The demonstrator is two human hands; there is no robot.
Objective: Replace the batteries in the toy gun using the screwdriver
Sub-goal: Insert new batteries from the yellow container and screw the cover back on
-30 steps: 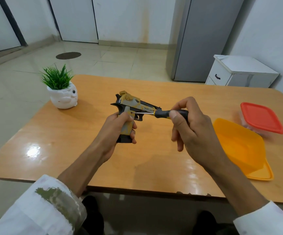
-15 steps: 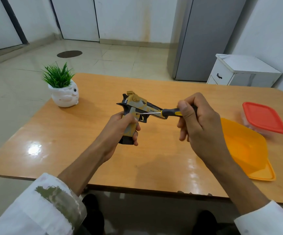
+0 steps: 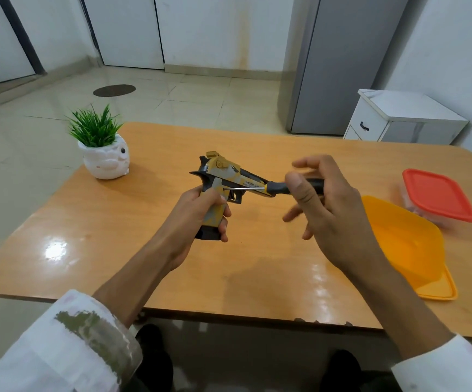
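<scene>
1. Centrally, the toy gun point(image 3: 223, 182) was held above the wooden worktop point(image 3: 116, 222), clear of its surface, with the muzzle directed to the right and away from the person.
2. The left hand point(image 3: 198, 213) was wrapped around the yellow grip, fingers point(image 3: 224, 230) curled closed on it; the black base of the grip protruded below the hand.
3. The screwdriver point(image 3: 282, 188) lay roughly horizontal, its thin metal shaft running leftward to a point on the gun body just above the grip, beside the trigger guard. Whether the tip sat in a screw head could not be told.
4. The right hand point(image 3: 330, 210) carried the black-and-yellow handle. The thumb pressed on the handle's near side; the index finger was extended above it and the lower fingers were spread loosely and blurred. How firmly the handle was pinched could not be told.
5. An orange lid point(image 3: 410, 244) lay on the worktop just right of the right hand.
6. A clear container with a red lid point(image 3: 438, 193) stood behind the orange lid, near the right edge.
7. A white owl-shaped pot holding a green plant point(image 3: 103, 154) stood at the far left of the worktop, well apart from both hands.
8. White sleeves point(image 3: 59, 349) covered both forearms near the bottom edge of the view.
</scene>
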